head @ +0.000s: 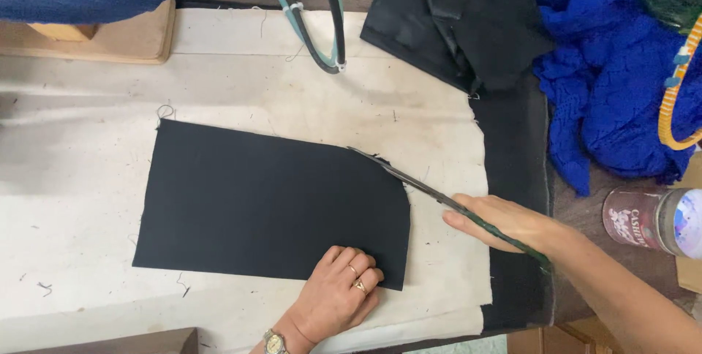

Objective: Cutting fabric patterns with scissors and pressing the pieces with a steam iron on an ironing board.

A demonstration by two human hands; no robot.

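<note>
From the head camera, a piece of black fabric (270, 211) lies flat on the cream-covered table (88, 230), its upper right corner cut into a curve. The left hand (338, 297) rests flat on the fabric's lower right part, fingers spread lightly and pressing down, gripping nothing; it wears rings and a wristwatch. The right hand (504, 224) is closed around the dark green handles of a pair of scissors (439, 197), whose long blades point up and left, with the tip touching the fabric's curved edge. At the top right of the table lies a heap of black cloth (461, 17), and beside it a bunched bright blue knitted cloth (607, 83). A jar with a pale lid (654, 221) lies on its side near the right forearm. A wooden block (110, 36) sits at the upper left corner.
</note>
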